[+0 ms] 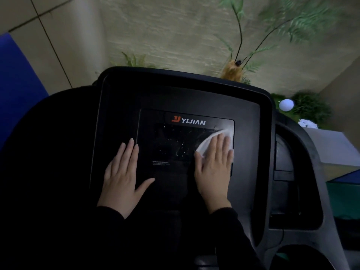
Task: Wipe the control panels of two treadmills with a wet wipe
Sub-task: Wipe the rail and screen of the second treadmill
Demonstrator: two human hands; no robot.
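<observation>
A black treadmill control panel [181, 98] fills the middle of the view, with a dark screen [175, 147] under a YIJIAN logo. Wet streaks show on the screen. My right hand [214, 168] lies flat on the screen's right part, pressing a white wet wipe [214, 137] that sticks out above the fingertips. My left hand [124, 172] rests flat on the panel at the screen's left edge, fingers spread, holding nothing. Both forearms are in black sleeves.
A curved black side rail and cup holder [288, 172] sit to the right of the panel. Green plants [309, 108] and a white ball [286, 104] stand behind, before a beige wall. A blue mat [17, 82] is at the left.
</observation>
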